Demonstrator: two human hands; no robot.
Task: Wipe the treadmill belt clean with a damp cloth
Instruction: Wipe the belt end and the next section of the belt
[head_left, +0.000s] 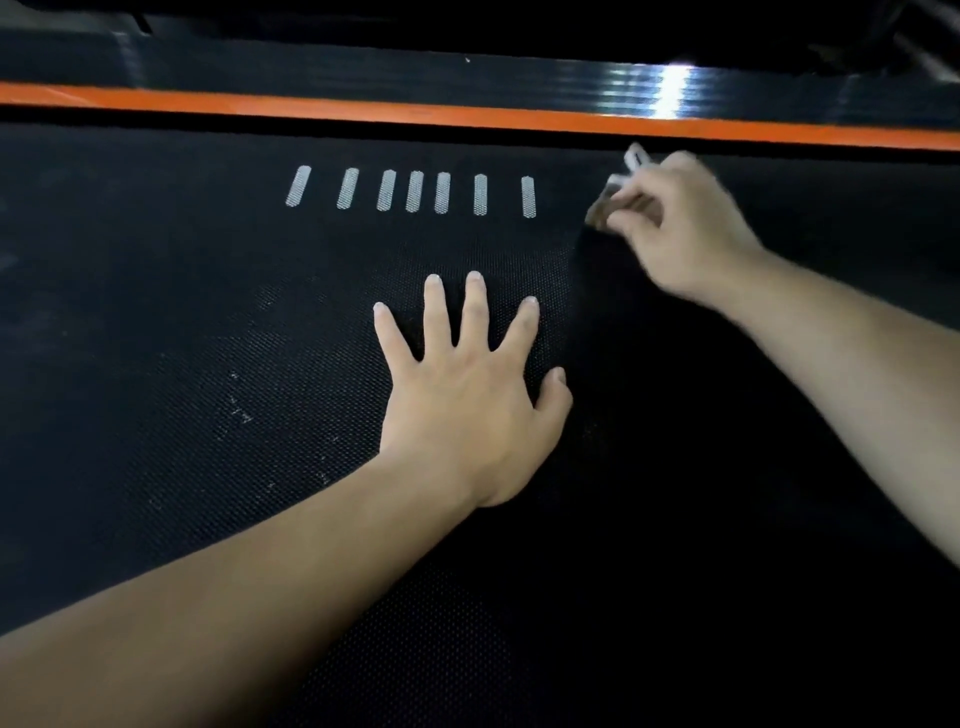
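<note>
The treadmill belt (208, 364) was black, covered all over with a fine, regular pattern of small dots that showed greyish where light fell and sank to plain black on the right. A row of seven short stripes (414, 191), pale grey-white and carrying the same dotted mesh, ran across its far part. Small whitish specks (239, 413) were scattered over the belt's left half. Beyond the belt ran a bright orange strip (363, 111), and past it the side rail (467, 78) was glossy black with lengthwise ribbing and a patch of white glare. The cloth (618, 187) was blurred, whitish at its top and brownish lower down.
</note>
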